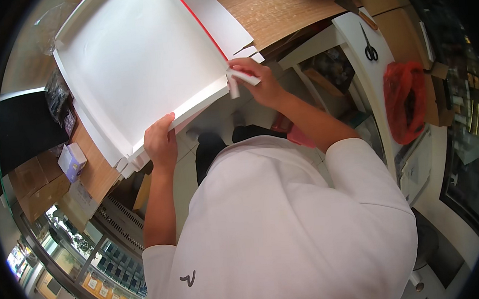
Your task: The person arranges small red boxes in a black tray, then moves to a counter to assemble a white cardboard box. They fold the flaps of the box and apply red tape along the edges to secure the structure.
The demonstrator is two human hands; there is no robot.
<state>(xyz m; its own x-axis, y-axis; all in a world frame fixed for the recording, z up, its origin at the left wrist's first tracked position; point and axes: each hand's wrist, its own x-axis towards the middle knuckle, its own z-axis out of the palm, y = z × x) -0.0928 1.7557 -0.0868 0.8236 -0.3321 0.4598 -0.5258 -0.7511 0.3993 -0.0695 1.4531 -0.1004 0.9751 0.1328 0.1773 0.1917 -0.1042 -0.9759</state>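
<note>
A large, shallow white cardboard box, partly folded, rests on the wooden table and juts over its near edge. A red line runs along its right side, where a flat white flap lies outward. My left hand is closed on the near wall close to the left corner, thumb on the inside and fingers mostly hidden. At the near right corner, my right hand pinches the end of the box, with small white tabs sticking out beneath the fingers. The near wall stands raised between both hands.
Right of me, a white surface holds black scissors, a wooden-handled scraper and a red plastic bag. To the left are a tissue pack, a brown carton and a black panel. Wooden tabletop shows beyond the box.
</note>
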